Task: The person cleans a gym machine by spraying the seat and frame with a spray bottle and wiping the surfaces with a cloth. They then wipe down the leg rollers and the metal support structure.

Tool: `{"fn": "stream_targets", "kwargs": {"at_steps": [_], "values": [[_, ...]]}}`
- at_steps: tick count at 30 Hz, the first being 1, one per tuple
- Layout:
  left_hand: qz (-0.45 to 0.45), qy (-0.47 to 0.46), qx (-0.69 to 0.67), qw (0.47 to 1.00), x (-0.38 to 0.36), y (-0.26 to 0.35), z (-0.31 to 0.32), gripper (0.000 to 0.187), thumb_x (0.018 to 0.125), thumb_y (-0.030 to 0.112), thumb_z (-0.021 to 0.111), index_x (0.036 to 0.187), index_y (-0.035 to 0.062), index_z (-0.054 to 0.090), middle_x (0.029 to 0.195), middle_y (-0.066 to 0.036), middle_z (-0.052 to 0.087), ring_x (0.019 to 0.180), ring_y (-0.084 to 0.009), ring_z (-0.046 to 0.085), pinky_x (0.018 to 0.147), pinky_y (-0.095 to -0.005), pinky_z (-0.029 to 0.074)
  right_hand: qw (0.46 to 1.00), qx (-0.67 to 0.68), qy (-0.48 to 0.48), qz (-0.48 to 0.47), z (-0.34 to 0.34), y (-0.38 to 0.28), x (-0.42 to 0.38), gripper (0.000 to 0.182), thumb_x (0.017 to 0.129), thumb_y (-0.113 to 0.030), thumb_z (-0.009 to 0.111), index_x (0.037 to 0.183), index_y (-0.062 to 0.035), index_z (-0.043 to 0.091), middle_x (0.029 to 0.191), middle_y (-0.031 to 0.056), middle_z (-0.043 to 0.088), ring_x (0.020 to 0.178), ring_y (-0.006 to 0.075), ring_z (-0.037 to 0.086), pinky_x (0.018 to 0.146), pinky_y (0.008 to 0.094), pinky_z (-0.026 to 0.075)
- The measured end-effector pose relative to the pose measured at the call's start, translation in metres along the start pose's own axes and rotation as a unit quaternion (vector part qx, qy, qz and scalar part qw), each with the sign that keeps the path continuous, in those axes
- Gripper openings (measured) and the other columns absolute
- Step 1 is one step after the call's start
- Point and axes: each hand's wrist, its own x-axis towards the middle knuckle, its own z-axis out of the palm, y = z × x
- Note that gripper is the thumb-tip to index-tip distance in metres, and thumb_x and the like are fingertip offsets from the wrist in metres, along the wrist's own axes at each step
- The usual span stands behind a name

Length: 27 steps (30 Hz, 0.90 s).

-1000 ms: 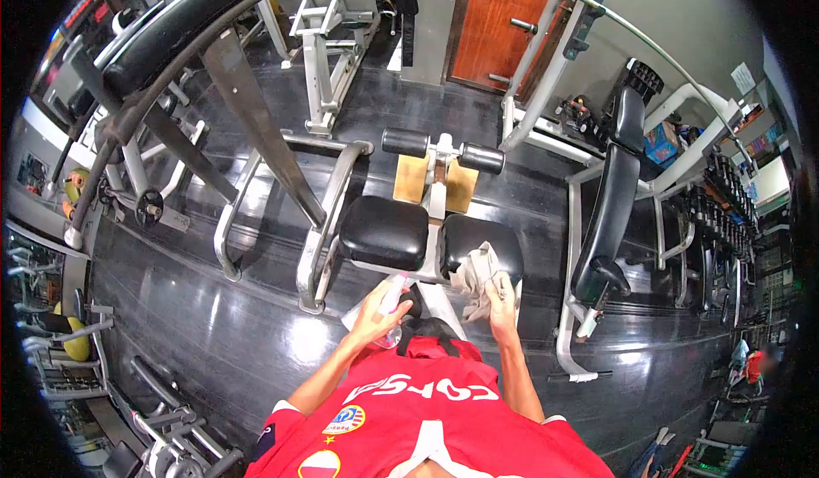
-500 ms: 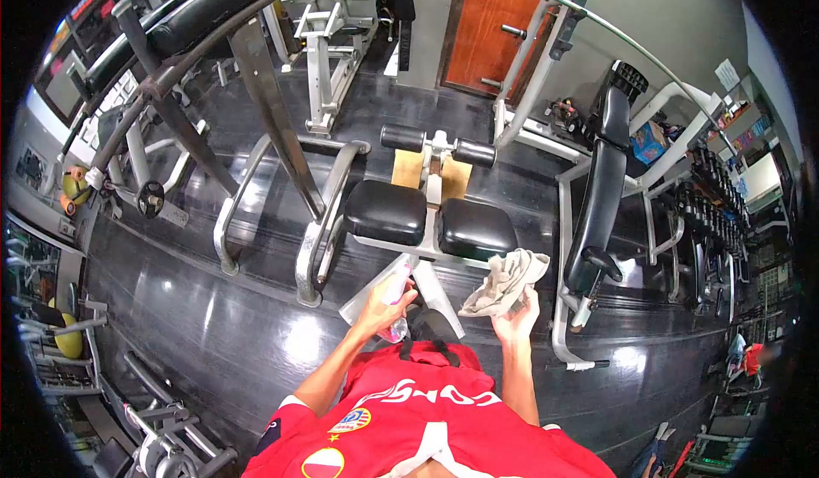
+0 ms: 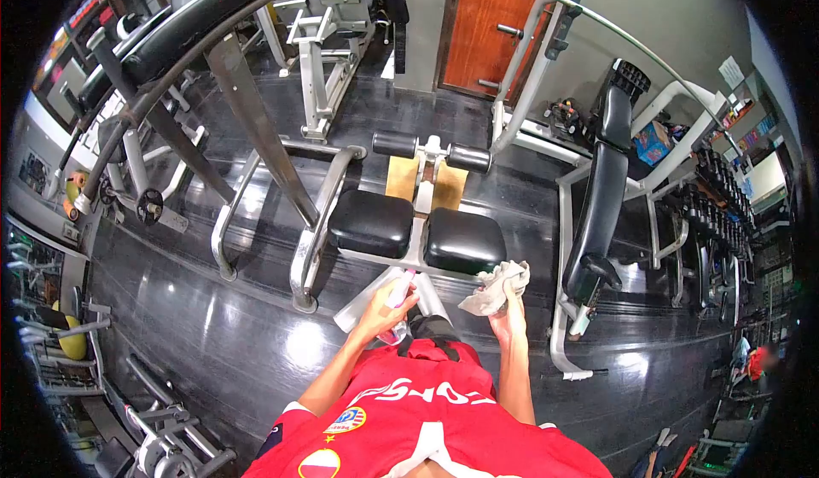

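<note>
My left hand [image 3: 380,312] is wrapped around a clear spray bottle [image 3: 393,336] with a pink and white top, held upright in front of my red shirt. A crumpled beige cloth [image 3: 488,299] is gripped in my right hand [image 3: 510,318], its loose folds hanging toward the left. Just beyond both hands stands a gym bench with two black padded seats, a left pad [image 3: 370,222] and a right pad [image 3: 466,240]. The cloth overlaps the front right corner of the right pad in this view. Black foam rollers [image 3: 395,144] sit on the bench's far end.
A metal-framed machine [image 3: 303,260] stands close on the left. To the right is a black inclined bench [image 3: 595,209] beneath a barbell rack [image 3: 559,30]. Dumbbells [image 3: 721,192] line the far right, and a wooden door [image 3: 486,30] is at the back.
The cloth has become more bunched in my right hand, which has shifted slightly left. My left hand still holds the bottle. The bench appears slightly further left in view.
</note>
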Motion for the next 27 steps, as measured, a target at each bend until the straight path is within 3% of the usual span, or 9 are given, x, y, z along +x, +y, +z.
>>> {"fn": "stream_targets", "kwargs": {"at_steps": [3,5,7,9,15,20,22,25,27], "values": [[-0.003,-0.001,0.017,1.0,0.017,-0.01,0.01,0.025,0.087,0.017,0.068,0.104,0.0009,0.058,0.077,-0.005,0.06,0.056,-0.01,0.058,0.053,-0.0274,0.048,0.997,0.069,0.013,0.037,-0.016,-0.006,0.02,0.04,0.098,-0.029,0.052,0.135,-0.0157,0.047,0.125,0.0073,0.057,0.114,0.0256,0.057,0.095,0.0442,0.047],[0.061,0.001,0.04,0.997,0.026,-0.021,0.019,0.028,0.087,0.02,0.07,0.104,0.0012,0.059,0.082,-0.005,0.059,0.058,-0.0099,0.057,0.053,-0.0269,0.048,0.996,0.059,0.023,0.054,-0.024,-0.01,0.032,0.042,0.098,-0.04,0.049,0.132,-0.0151,0.049,0.12,0.0073,0.06,0.106,0.0246,0.059,0.092,0.0406,0.049],[0.062,0.0,0.096,0.993,0.034,-0.02,0.024,0.034,0.085,0.023,0.072,0.108,0.0019,0.057,0.088,-0.007,0.06,0.067,-0.0141,0.06,0.061,-0.0295,0.05,0.993,0.1,0.035,0.054,-0.028,-0.016,0.048,0.041,0.097,-0.04,0.051,0.128,-0.0136,0.052,0.117,0.0087,0.062,0.102,0.0243,0.06,0.092,0.0413,0.049],[0.177,0.04,0.167,0.969,0.04,-0.023,0.031,0.04,0.084,0.024,0.073,0.113,0.0022,0.055,0.093,-0.009,0.06,0.078,-0.0193,0.061,0.071,-0.0332,0.05,0.993,0.096,0.028,0.059,-0.033,-0.022,0.063,0.039,0.097,-0.04,0.051,0.127,-0.0136,0.053,0.117,0.0093,0.062,0.102,0.0248,0.06,0.093,0.0424,0.049],[0.032,-0.048,0.06,0.997,0.049,-0.018,0.042,0.035,0.086,0.023,0.07,0.11,0.0028,0.054,0.09,-0.009,0.061,0.081,-0.0214,0.062,0.073,-0.0354,0.049,0.992,0.107,0.015,0.065,-0.04,-0.04,0.086,0.036,0.097,-0.036,0.051,0.126,-0.0131,0.053,0.118,0.0103,0.061,0.103,0.0261,0.058,0.094,0.0449,0.047],[-0.02,0.024,0.076,0.997,0.064,-0.017,0.056,0.022,0.084,0.02,0.069,0.095,0.0024,0.059,0.076,-0.013,0.061,0.069,-0.0237,0.061,0.066,-0.0351,0.048,0.995,0.086,0.021,0.05,-0.05,-0.043,0.098,0.036,0.098,-0.034,0.05,0.129,-0.0157,0.052,0.122,0.0086,0.06,0.112,0.0258,0.057,0.096,0.044,0.045],[0.023,0.068,0.129,0.989,0.072,-0.015,0.059,0.025,0.084,0.026,0.069,0.09,0.003,0.063,0.071,-0.015,0.062,0.065,-0.0281,0.063,0.064,-0.0371,0.049,0.994,0.092,0.024,0.048,-0.049,-0.042,0.099,0.036,0.098,-0.033,0.05,0.129,-0.0162,0.052,0.122,0.0084,0.06,0.112,0.0258,0.057,0.096,0.0443,0.045],[-0.085,0.023,0.149,0.985,0.08,-0.003,0.057,0.031,0.082,0.033,0.069,0.087,0.0035,0.064,0.068,-0.016,0.064,0.066,-0.0315,0.065,0.063,-0.0405,0.049,0.994,0.094,0.019,0.055,-0.056,-0.042,0.102,0.035,0.099,-0.033,0.048,0.13,-0.0173,0.052,0.122,0.0078,0.06,0.112,0.0255,0.057,0.097,0.0448,0.045],[-0.092,0.017,0.155,0.984,0.085,-0.003,0.059,0.031,0.082,0.035,0.069,0.087,0.0038,0.065,0.068,-0.017,0.064,0.067,-0.0323,0.066,0.063,-0.0411,0.049,0.994,0.091,0.012,0.065,-0.059,-0.042,0.105,0.034,0.099,-0.033,0.047,0.13,-0.0179,0.052,0.123,0.0075,0.06,0.112,0.0251,0.057,0.097,0.045,0.045]]}}
